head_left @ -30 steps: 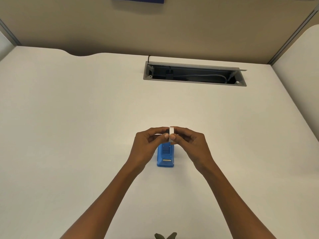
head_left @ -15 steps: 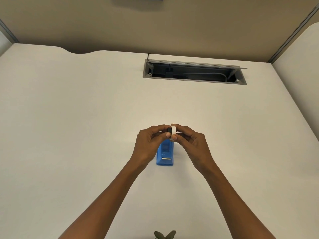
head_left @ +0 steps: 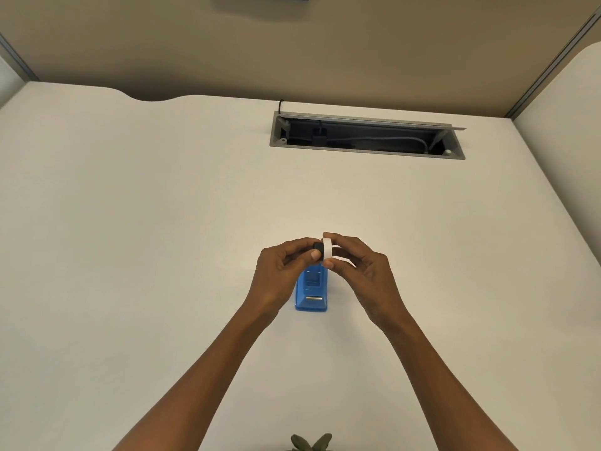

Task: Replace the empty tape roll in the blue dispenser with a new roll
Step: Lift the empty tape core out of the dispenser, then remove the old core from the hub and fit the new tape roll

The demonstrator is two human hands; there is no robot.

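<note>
The blue dispenser (head_left: 311, 292) stands on the white desk (head_left: 162, 239), its far end hidden under my fingers. Just above it, my right hand (head_left: 361, 275) pinches a white tape roll (head_left: 327, 249) held on edge. My left hand (head_left: 279, 275) grips a small black hub (head_left: 317, 246) that touches the roll's left side. Both hands meet fingertip to fingertip over the dispenser's back part.
An open grey cable tray (head_left: 367, 135) with cables inside is recessed in the desk at the back. Beige partition walls stand behind and at the right. Dark green leaves (head_left: 310, 442) poke in at the bottom edge.
The black hub has come into sight at the roll's left side between my fingers. Both hands stay over the dispenser, hardly shifted.
</note>
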